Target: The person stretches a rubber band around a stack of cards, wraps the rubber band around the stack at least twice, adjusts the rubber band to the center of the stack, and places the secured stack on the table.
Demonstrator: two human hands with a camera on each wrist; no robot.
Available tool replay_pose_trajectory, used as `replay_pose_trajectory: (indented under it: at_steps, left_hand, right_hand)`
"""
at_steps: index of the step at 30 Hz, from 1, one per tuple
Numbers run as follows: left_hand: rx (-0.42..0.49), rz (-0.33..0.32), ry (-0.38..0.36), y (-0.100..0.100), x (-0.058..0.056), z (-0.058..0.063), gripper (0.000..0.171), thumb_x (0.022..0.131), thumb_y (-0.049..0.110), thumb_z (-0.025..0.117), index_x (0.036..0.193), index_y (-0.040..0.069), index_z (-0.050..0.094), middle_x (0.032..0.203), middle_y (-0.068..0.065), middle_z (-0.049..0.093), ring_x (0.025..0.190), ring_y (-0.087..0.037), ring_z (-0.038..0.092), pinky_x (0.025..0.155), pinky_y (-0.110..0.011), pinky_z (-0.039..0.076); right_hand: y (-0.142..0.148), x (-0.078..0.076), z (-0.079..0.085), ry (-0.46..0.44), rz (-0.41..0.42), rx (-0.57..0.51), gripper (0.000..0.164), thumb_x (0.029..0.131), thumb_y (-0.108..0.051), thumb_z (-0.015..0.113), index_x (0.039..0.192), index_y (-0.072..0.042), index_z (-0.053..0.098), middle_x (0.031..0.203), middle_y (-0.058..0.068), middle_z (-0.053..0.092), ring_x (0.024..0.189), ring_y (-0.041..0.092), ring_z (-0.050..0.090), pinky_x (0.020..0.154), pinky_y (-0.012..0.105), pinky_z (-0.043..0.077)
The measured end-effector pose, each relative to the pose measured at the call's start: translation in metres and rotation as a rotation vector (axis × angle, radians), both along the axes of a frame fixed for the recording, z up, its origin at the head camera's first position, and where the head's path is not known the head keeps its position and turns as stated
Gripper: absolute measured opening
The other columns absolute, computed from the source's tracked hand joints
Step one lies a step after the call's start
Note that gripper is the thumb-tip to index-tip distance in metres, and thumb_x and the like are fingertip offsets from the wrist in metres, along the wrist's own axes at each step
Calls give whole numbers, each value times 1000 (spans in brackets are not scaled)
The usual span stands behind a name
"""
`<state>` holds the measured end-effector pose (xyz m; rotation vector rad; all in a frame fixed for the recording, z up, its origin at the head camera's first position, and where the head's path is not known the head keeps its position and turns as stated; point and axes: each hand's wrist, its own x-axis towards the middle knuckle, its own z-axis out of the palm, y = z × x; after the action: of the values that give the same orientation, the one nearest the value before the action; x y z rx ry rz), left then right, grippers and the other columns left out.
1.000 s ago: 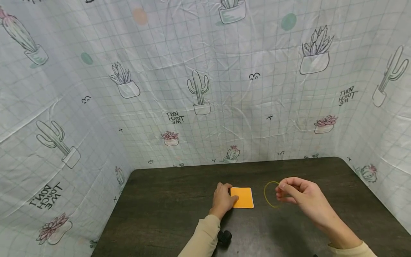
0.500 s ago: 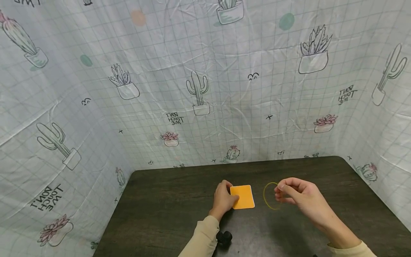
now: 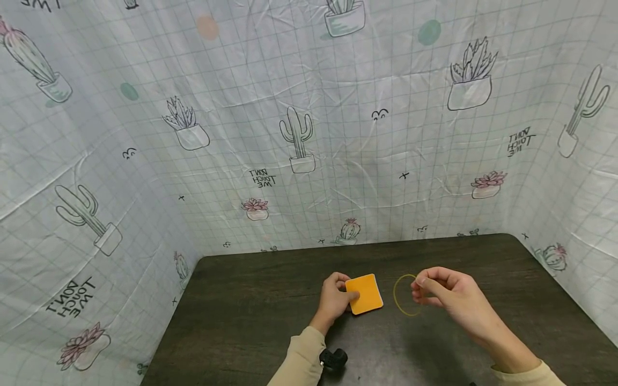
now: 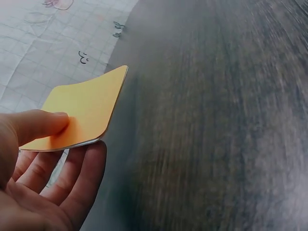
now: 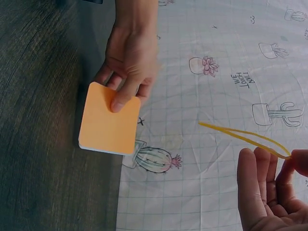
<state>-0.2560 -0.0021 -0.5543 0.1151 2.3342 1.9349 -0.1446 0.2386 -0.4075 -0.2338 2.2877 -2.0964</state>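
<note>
My left hand (image 3: 333, 297) holds a thin stack of square orange cards (image 3: 364, 294) with rounded corners. In the left wrist view the thumb lies on top of the orange cards (image 4: 91, 103) and the fingers are underneath. Across from it, my right hand (image 3: 449, 289) pinches a yellow rubber band (image 3: 396, 300) between thumb and forefinger. The band hangs as a loose loop to the left of those fingertips, apart from the cards. In the right wrist view the rubber band (image 5: 240, 137) appears as a narrow loop, with the right hand (image 5: 267, 192) below it.
The dark wooden table (image 3: 241, 321) stretches beneath both hands. A pale curtain (image 3: 338, 134) printed with cacti and a grid stands behind it and at both sides. Something small and black (image 3: 334, 358) shows beside the left sleeve.
The left hand has raised the orange cards off the table and tilted them slightly. The right hand, with the rubber band, has shifted a little to the left.
</note>
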Motion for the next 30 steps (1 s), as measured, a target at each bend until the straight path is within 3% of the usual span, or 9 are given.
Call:
replay_pose_trajectory:
  at_steps: [11, 16, 21, 30]
  left_hand:
    - [111, 11, -24, -18, 6, 11, 27, 82, -3, 80, 104, 3, 66, 88, -5, 69, 68, -19, 69, 51, -32, 56]
    - [157, -18, 0, -24, 13, 29, 27, 83, 0, 80, 106, 2, 66, 92, -7, 72, 73, -20, 70, 53, -35, 57]
    - [195, -54, 16, -27, 21, 48, 27, 84, 3, 80, 107, 3, 67, 96, -7, 73, 78, -20, 70, 62, -49, 59]
    - [272, -108, 69, -35, 38, 75, 30, 86, 4, 79, 113, -2, 65, 100, -14, 72, 78, -23, 71, 55, -32, 56]
  right_hand:
    - [-2, 0, -2, 5, -3, 26, 30, 104, -16, 58, 109, 15, 61, 98, 10, 69, 90, 20, 69, 81, 37, 59]
    - [-3, 0, -3, 11, -3, 31, 30, 104, -15, 58, 109, 15, 61, 99, 11, 69, 90, 20, 69, 80, 37, 59]
    - [-5, 0, -3, 12, -1, 26, 30, 103, -15, 59, 108, 15, 61, 98, 11, 69, 89, 20, 69, 80, 36, 59]
    - [-7, -2, -7, 14, 31, -28, 30, 103, -14, 59, 107, 16, 59, 97, 10, 69, 89, 23, 69, 81, 39, 59]
